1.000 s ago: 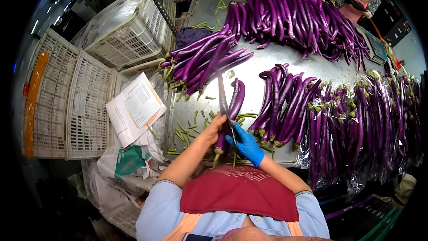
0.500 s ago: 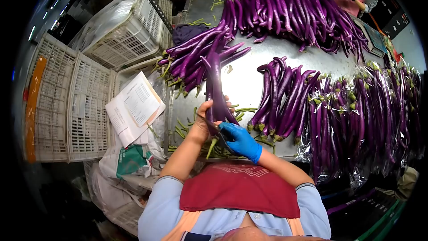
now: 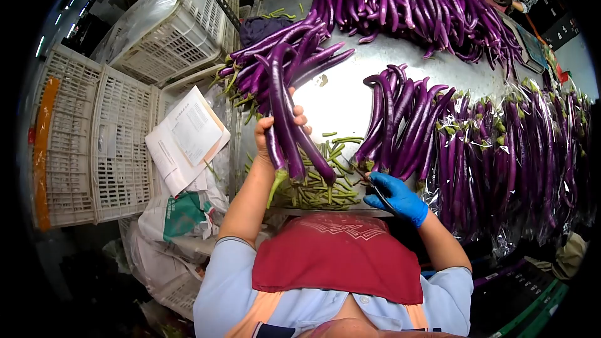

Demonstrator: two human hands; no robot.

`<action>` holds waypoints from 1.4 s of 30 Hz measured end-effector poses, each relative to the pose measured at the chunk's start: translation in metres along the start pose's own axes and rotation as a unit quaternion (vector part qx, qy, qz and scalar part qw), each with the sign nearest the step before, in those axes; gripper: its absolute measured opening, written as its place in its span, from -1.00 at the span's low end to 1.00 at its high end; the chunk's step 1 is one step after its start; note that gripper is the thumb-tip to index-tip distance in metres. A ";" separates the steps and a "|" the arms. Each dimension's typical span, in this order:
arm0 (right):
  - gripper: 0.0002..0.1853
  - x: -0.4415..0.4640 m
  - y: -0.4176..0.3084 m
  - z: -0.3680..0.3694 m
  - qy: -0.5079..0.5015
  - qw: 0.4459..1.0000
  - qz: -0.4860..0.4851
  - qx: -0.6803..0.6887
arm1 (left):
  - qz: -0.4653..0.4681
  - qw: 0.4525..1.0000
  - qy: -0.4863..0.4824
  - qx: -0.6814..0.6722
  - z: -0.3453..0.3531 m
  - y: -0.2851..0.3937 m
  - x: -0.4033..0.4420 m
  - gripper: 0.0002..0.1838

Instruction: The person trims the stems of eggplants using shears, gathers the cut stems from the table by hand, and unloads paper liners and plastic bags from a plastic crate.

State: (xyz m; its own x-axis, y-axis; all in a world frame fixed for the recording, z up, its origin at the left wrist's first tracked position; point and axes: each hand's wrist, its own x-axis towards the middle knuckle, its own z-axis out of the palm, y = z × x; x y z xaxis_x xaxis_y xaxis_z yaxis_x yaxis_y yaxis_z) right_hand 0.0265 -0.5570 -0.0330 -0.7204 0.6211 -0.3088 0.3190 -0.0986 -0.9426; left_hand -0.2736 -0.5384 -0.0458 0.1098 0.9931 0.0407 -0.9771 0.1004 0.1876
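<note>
My left hand (image 3: pixel 265 139), bare, is wrapped round several long purple eggplants (image 3: pixel 287 116). One of them keeps a long green stem (image 3: pixel 277 186) at its lower end; others end in short cut tops. My right hand (image 3: pixel 404 199), in a blue glove, grips a slim dark tool (image 3: pixel 380 196) whose exact kind I cannot make out. It is just below a laid-out group of eggplants (image 3: pixel 407 128). Cut green stem pieces (image 3: pixel 325 191) lie scattered on the metal table (image 3: pixel 338 101) between my hands. Beyond my left hand is a loose heap of eggplants (image 3: pixel 253 75).
A large eggplant pile (image 3: pixel 407 6) covers the table's far side. Eggplants in clear plastic bags (image 3: pixel 519 163) lie at the right. White plastic crates (image 3: pixel 125 144) and papers (image 3: pixel 188 141) are at the left. Another person's hand (image 3: pixel 518 5) shows at the far right.
My right hand has moved away from the held eggplants, to the right, with the tool. My left hand has shifted left and up with the eggplants, uncovering the stem pieces.
</note>
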 end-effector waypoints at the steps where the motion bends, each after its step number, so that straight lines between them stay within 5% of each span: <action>1: -0.44 -0.005 -0.004 -0.005 -0.017 0.997 -0.010 -0.071 | 0.005 1.000 -0.009 0.002 0.002 0.002 0.002 -0.24; 3: -0.47 -0.008 -0.010 -0.010 -0.036 0.978 -0.065 -0.193 | 0.008 1.000 -0.027 -0.003 0.001 0.005 0.005 -0.24; 11: -0.54 0.021 0.000 0.006 -0.103 0.969 -0.050 -0.219 | -0.008 0.999 -0.043 0.021 0.009 -0.006 0.010 -0.19; 20: -0.53 0.024 0.002 0.001 -0.118 0.965 0.063 -0.224 | 0.014 0.990 0.014 0.143 0.011 -0.003 0.016 -0.15; 26: -0.50 0.029 -0.015 0.013 -0.135 0.954 -0.027 -0.266 | 0.022 0.985 0.002 0.171 0.010 -0.011 0.024 -0.25; 28: -0.52 0.039 -0.014 0.021 -0.121 0.962 -0.045 -0.239 | 0.010 0.982 0.010 0.188 0.006 -0.017 0.025 -0.45; 30: -0.53 0.050 -0.009 0.027 -0.120 0.964 -0.050 -0.231 | -0.019 0.973 0.010 0.231 0.007 -0.020 0.024 -0.22; 34: -0.59 0.050 -0.007 0.025 -0.123 0.963 -0.023 -0.239 | -0.016 0.937 0.023 0.349 0.001 -0.018 0.022 -0.49; 37: -0.58 0.039 -0.003 0.019 -0.149 0.949 0.030 -0.277 | -0.013 0.931 0.012 0.365 -0.004 -0.012 0.022 -0.48; 40: -0.52 0.026 0.000 0.005 -0.160 0.974 0.084 -0.133 | -0.012 0.925 -0.001 0.380 -0.005 -0.001 0.024 -0.47; 42: -0.39 0.023 0.012 0.002 -0.182 0.974 0.043 -0.127 | -0.010 0.920 -0.005 0.393 -0.005 0.001 0.023 -0.47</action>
State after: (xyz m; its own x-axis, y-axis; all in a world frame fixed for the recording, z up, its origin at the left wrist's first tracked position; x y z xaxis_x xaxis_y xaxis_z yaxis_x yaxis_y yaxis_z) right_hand 0.0130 -0.5452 -0.0517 -0.8403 0.2970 -0.4536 0.4966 0.0859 -0.8637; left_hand -0.2730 -0.5154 -0.0491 0.1317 0.9906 0.0384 -0.5420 0.0395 0.8394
